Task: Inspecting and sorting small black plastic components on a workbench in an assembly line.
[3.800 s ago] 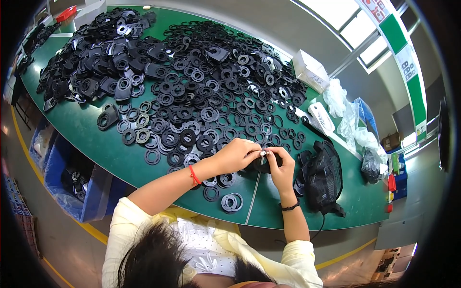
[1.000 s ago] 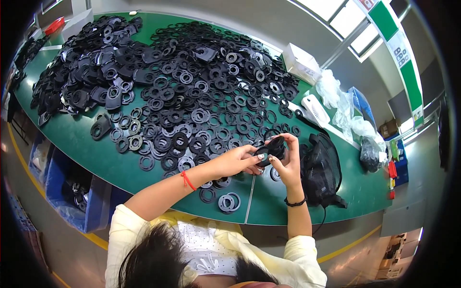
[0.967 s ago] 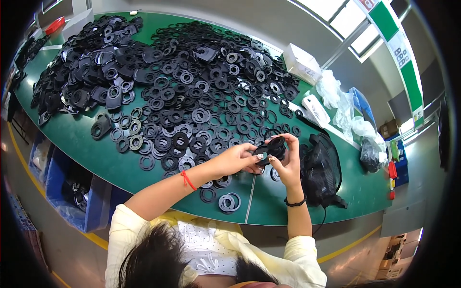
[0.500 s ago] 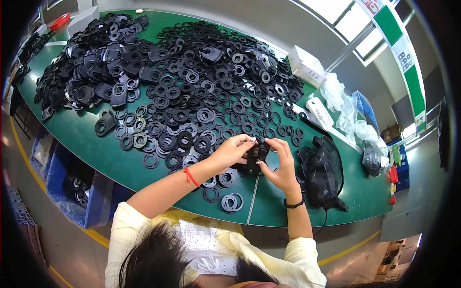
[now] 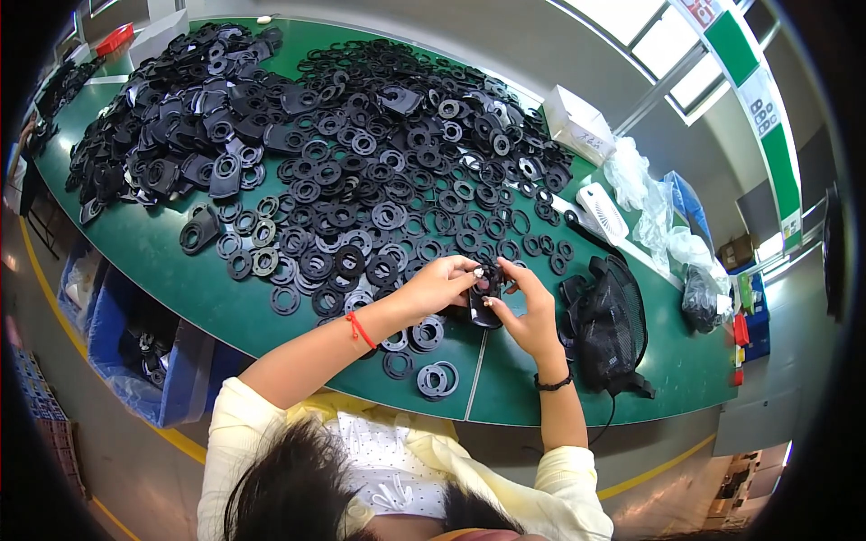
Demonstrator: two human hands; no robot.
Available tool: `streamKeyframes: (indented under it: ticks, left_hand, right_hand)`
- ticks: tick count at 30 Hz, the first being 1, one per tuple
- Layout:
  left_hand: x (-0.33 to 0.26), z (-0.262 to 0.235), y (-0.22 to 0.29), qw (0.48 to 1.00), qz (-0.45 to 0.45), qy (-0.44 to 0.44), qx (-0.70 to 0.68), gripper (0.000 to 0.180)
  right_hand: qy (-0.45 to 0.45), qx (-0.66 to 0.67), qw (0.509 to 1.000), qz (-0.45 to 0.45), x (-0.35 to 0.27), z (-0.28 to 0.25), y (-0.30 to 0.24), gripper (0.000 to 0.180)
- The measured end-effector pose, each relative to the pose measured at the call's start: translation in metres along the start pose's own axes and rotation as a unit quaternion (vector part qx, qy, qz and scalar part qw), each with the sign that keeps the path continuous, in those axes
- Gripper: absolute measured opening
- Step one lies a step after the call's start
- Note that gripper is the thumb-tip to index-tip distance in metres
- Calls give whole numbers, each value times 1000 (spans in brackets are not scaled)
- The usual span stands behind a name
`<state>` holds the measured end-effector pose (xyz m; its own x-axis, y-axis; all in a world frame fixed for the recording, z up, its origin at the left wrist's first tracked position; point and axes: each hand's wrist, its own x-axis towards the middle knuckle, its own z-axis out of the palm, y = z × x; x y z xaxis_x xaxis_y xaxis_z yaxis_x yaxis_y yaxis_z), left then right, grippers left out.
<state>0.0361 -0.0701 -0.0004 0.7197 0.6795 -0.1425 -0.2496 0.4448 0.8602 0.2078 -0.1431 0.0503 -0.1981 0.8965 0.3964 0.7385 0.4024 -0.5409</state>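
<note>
Green table (image 5: 194,293), black rings (image 5: 343,215) heaped left of the black bag (image 5: 613,325). Black part (image 5: 483,313), left of bag too: left hand (image 5: 436,290) and right hand (image 5: 532,321) grip its edges by fingertips. Step: probably fitting or adjusting; next move seems to need steady thumb pressure.

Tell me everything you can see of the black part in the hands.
The black part looks like plastic, with a flat plate toward the person and a rounded section with an opening at its far end. The left hand and right hand hold it from either side, over the green table near its seam. Fingers cover much of it; exact tilt and finer details can't be made out.
</note>
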Motion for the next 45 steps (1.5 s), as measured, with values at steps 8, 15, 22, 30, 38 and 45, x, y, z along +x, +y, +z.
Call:
streamKeyframes:
  ticks: [8,15,22,30,38,45]
  left_hand:
    - [0,-3,7,996,-12,21,91,30]
    - [-2,-3,4,994,10,48,96,22]
    - [-1,0,5,993,25,75,89,25]
    - [0,-2,2,995,49,16,81,35]
    - [5,0,-5,991,63,63,105,29]
    - [8,-5,-7,997,43,66,25,34]
  right_hand:
    - [46,349,923,157,-1,2,9,54]
    - [68,384,909,147,-3,0,16,53]
    - [111,165,969,144,-1,2,17,23]
    - [138,-10,979,148,-1,-5,8,13]
    - [160,173,968,82,-2,7,11,18]
    - [78,13,996,-30,-1,6,-3,19]
